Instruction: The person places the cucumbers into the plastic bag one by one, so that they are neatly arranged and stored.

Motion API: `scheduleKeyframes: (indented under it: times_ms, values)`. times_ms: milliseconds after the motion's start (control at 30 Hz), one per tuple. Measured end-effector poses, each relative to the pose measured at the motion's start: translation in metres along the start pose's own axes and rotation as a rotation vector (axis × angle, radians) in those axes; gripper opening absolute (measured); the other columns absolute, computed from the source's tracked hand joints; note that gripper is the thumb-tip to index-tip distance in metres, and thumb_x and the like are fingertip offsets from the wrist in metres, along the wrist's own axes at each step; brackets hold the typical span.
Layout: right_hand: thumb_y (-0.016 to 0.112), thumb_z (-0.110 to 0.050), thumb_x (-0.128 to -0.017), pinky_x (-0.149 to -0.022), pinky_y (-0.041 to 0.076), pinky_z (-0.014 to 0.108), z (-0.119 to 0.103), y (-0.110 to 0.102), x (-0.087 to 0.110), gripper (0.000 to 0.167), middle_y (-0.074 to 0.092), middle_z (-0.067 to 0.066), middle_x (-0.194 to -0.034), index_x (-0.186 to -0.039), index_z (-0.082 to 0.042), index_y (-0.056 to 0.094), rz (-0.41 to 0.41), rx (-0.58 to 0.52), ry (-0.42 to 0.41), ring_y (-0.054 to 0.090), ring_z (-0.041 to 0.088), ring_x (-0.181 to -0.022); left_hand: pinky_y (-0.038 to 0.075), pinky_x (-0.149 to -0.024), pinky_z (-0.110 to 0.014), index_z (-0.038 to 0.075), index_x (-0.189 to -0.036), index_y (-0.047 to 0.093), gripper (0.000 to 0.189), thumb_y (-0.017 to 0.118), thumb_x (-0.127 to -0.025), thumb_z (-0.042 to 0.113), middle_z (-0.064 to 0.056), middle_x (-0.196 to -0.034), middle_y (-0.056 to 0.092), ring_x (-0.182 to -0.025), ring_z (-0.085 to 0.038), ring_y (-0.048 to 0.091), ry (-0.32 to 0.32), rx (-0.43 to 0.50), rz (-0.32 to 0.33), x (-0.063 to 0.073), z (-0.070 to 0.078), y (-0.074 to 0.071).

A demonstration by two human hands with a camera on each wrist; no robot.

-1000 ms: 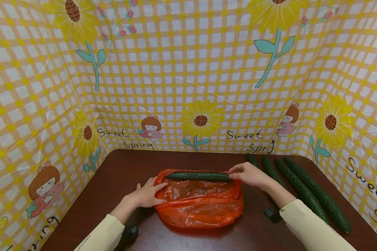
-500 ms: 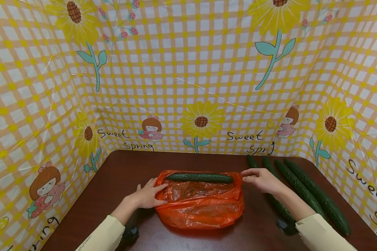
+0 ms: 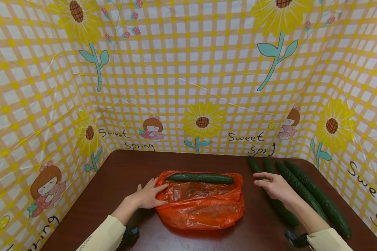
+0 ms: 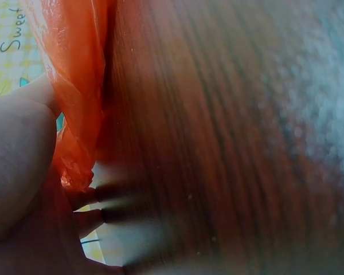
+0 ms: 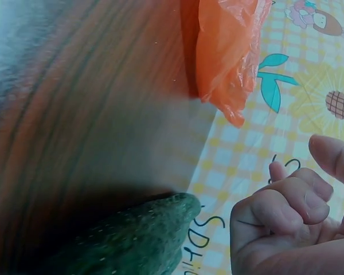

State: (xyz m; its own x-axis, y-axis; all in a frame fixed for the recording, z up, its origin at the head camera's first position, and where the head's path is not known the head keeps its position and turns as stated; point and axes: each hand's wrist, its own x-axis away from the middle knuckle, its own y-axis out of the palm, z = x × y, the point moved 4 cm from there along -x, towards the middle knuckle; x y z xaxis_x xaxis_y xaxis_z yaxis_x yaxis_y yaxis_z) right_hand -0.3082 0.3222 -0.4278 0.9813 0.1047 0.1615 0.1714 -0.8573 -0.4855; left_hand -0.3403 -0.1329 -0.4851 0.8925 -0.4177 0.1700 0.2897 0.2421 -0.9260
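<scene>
The spread left grip (image 3: 146, 196) rests on the red plastic bag (image 3: 204, 212) between the brown counter's (image 3: 125, 167) side edges, likely steadying it around one long dark-green cucumber (image 3: 201, 178); the right grip (image 3: 276, 187) holds nothing, near bumpy green cucumbers (image 3: 318, 196) toward the right edge.

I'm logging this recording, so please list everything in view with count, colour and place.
Bag: one, translucent orange-red, mid-table, mouth open
Bagged cucumber: one plainly visible, dark green, along the bag's far side; a dark patch lower in the mouth is unclear
Loose cucumbers: four, dark green, side by side at the table's right
Table: one, dark brown, beneath these
Printed sheet: yellow, orange and white check with sunflowers, behind and at both sides
Wrist devices: two, black, one at each wrist
Sleeves: two, pale cream, on the forearms
Left hand: one, bare, on the bag's left edge
Right hand: one, bare, holding nothing, near the loose cucumbers
</scene>
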Motion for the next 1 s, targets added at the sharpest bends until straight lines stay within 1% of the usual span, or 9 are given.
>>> scheduleKeyframes:
  times_ms: [200, 433, 533, 767, 1000]
  values:
    - [0.060, -0.029, -0.101, -0.046, 0.030, 0.030, 0.010, -0.005, 0.009, 0.059, 0.027, -0.008, -0.054, -0.150, -0.001, 0.043, 0.044, -0.029, 0.025, 0.019, 0.008, -0.046, 0.013, -0.110, -0.080, 0.026, -0.155, 0.043, 0.074, 0.067, -0.091, 0.055, -0.017, -0.167, 0.019, -0.154, -0.041, 0.016, 0.001, 0.004, -0.010, 0.001, 0.001, 0.002]
    - [0.058, -0.030, -0.102, -0.048, 0.029, 0.034, 0.018, -0.008, 0.017, 0.061, 0.027, -0.008, -0.055, -0.153, -0.001, 0.039, 0.051, -0.050, 0.060, 0.019, 0.010, -0.048, 0.013, -0.110, -0.079, 0.027, -0.155, 0.043, 0.074, 0.067, -0.091, 0.056, -0.016, -0.167, 0.018, -0.154, -0.040, 0.016, -0.004, 0.001, -0.015, 0.001, 0.001, 0.003]
    - [0.057, -0.030, -0.103, -0.049, 0.029, 0.036, 0.021, -0.010, 0.018, 0.061, 0.027, -0.008, -0.054, -0.153, -0.001, 0.038, 0.046, -0.052, 0.069, 0.019, 0.010, -0.048, 0.012, -0.111, -0.078, 0.027, -0.155, 0.042, 0.074, 0.066, -0.091, 0.056, -0.016, -0.167, 0.018, -0.154, -0.040, 0.015, -0.007, 0.003, -0.023, 0.001, 0.001, 0.004]
    - [0.056, -0.029, -0.104, -0.047, 0.029, 0.032, 0.031, -0.016, 0.020, 0.062, 0.029, -0.009, -0.055, -0.155, -0.001, 0.034, 0.058, -0.056, 0.066, 0.021, 0.009, -0.046, 0.011, -0.111, -0.078, 0.024, -0.156, 0.042, 0.073, 0.065, -0.093, 0.052, -0.019, -0.167, 0.018, -0.154, -0.041, 0.015, 0.001, -0.002, -0.017, 0.001, 0.002, 0.003]
    - [0.060, -0.030, -0.101, -0.048, 0.028, 0.033, 0.038, -0.020, 0.021, 0.069, 0.029, -0.011, -0.053, -0.156, 0.001, 0.032, 0.103, -0.080, 0.098, 0.022, 0.008, -0.046, 0.012, -0.111, -0.078, 0.026, -0.155, 0.042, 0.074, 0.066, -0.092, 0.055, -0.018, -0.166, 0.020, -0.154, -0.040, 0.016, -0.013, -0.005, -0.009, 0.001, 0.001, -0.001]
